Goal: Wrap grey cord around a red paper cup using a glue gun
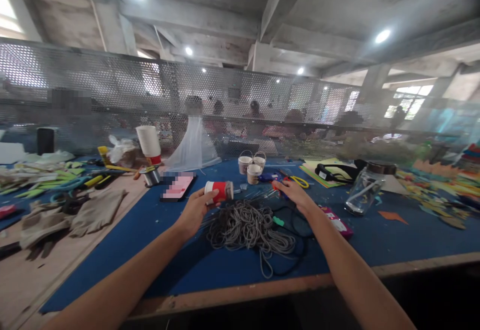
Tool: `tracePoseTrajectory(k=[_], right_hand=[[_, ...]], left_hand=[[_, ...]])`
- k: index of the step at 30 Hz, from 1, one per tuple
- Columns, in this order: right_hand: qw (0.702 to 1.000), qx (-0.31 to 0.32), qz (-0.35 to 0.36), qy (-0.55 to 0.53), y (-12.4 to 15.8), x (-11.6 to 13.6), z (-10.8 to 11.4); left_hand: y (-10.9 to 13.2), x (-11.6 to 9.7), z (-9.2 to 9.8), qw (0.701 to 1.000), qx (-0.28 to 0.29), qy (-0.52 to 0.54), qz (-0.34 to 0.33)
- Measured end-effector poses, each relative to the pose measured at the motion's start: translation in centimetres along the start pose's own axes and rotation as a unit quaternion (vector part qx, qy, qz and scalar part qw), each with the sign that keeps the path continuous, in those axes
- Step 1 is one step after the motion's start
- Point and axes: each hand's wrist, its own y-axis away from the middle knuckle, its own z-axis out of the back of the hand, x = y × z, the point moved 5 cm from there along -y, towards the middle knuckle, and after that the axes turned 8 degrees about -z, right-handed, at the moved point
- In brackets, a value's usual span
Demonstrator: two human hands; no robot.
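Observation:
My left hand [195, 211] is closed around a red and white paper cup [224, 191], tipped on its side above the blue table covering. Past a tangled heap of grey cord [247, 227], my right hand [295, 192] reaches out with its fingers closed at a small red-orange piece. What that piece belongs to is too small to tell. Small white cups with thin loop handles [254, 172] stand upright just beyond, between the two hands. Yellow-handled scissors [299, 182] lie beside my right hand, and a green bit [278, 221] rests by the cord.
To the left are a phone [179, 186], a wire spool [152, 176], stacked paper cups [148, 142] and gloves [98, 212]. A glass jar [362, 192] and a purple box [337, 221] stand right. A perforated screen [232, 82] closes the back; people sit beyond it.

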Motion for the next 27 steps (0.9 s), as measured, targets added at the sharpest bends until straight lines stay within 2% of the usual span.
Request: tracePoseTrajectory(k=[3, 5, 14, 16, 18, 20, 22, 23, 25, 27], right_hand=[[0.988, -0.054, -0.020, 0.141, -0.7, -1.1, 1.5], [0.979, -0.065, -0.031, 0.191, -1.2, -1.7, 2.1], [0.937, -0.104, -0.117, 0.314, -1.6, -3.7, 2.7], [0.929, -0.128, -0.113, 0.329, -1.3, -3.4, 2.6], [0.928, -0.172, -0.056, 0.325, -0.7, -2.1, 2.3], [0.938, -0.194, 0.053, 0.282, 0.3, 0.5, 1.3], [0.956, -0.144, 0.156, 0.201, 1.9, 3.5, -0.7], [0.961, -0.097, 0.202, 0.162, 2.8, 5.1, -1.9], [0.953, 0.003, 0.281, 0.109, 4.9, 8.2, -4.5], [0.938, 0.050, 0.330, 0.095, 6.7, 10.6, -6.5]], left_hand=[[0.0, 0.0, 0.0, 1.000, 0.001, 0.002, 0.001], [0.1, 0.0, -0.1, 1.000, 0.004, 0.005, 0.004], [0.6, -0.5, -0.7, 0.998, 0.033, -0.052, -0.021], [0.8, -0.7, -0.8, 0.996, 0.035, -0.076, -0.032], [0.9, -0.9, -1.0, 0.994, 0.036, -0.096, -0.044], [1.1, -1.2, -1.2, 0.991, 0.039, -0.117, -0.057], [1.2, -1.3, -1.3, 0.987, 0.047, -0.137, -0.070], [1.2, -1.3, -1.4, 0.985, 0.053, -0.145, -0.075], [1.2, -1.3, -1.5, 0.983, 0.063, -0.151, -0.080], [1.1, -1.2, -1.5, 0.983, 0.068, -0.151, -0.082]])
